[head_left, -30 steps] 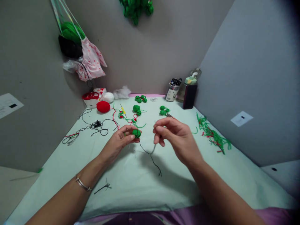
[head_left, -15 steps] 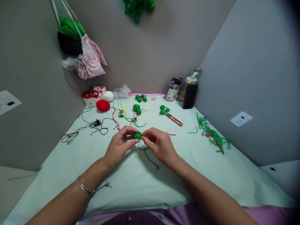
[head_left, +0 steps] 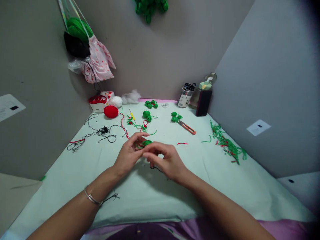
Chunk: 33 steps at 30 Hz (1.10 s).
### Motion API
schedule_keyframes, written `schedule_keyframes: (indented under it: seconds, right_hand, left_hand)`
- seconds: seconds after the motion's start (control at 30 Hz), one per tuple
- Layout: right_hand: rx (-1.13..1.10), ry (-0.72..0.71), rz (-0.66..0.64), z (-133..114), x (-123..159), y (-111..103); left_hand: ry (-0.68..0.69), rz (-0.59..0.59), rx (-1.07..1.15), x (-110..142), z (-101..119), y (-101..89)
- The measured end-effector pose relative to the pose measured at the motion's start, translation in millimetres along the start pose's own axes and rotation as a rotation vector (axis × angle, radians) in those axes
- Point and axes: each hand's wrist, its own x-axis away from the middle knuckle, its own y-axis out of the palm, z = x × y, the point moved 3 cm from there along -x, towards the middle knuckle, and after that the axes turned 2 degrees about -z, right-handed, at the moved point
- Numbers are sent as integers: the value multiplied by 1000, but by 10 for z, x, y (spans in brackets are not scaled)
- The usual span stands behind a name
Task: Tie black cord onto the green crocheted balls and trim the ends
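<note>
My left hand [head_left: 128, 151] is closed around a small green crocheted ball [head_left: 146, 142], which shows between its thumb and index finger. My right hand [head_left: 166, 160] reaches across the ball's near side, its thumb and index finger pinched beside my left thumb. Black thread [head_left: 156, 169] runs out beneath the right fingers; the pinched part itself is hidden. Just beyond my hands lie green and red yarn pieces [head_left: 144, 127], a green ball pair [head_left: 147, 115] and a yellow-handled crochet hook [head_left: 132, 115].
An orange cutter [head_left: 187, 127] touches a green cluster [head_left: 174, 118]. Yarn scraps [head_left: 228, 145] lie along the right edge, tangled black thread [head_left: 103, 130] at left. Behind stand a red yarn ball [head_left: 111, 112], a pen cup [head_left: 185, 96], a phone [head_left: 204, 103] and a bottle [head_left: 205, 86].
My right hand has moved left and nearer to me, over the ball's near side, drawing close to my left thumb. More of the ball is covered, and less black thread shows below.
</note>
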Motion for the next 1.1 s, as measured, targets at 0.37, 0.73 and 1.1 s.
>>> schedule_keyframes:
  seconds: [0.37, 0.73, 1.1]
  right_hand:
    - [487, -59, 208, 180, -10, -169]
    - [181, 115, 25, 151, -4, -38]
    - [-300, 125, 208, 173, -78, -395]
  left_hand:
    - [110, 29, -146, 24, 17, -3]
    - [-3, 43, -115, 10, 8, 11]
    - [-36, -4, 222, -21, 28, -47]
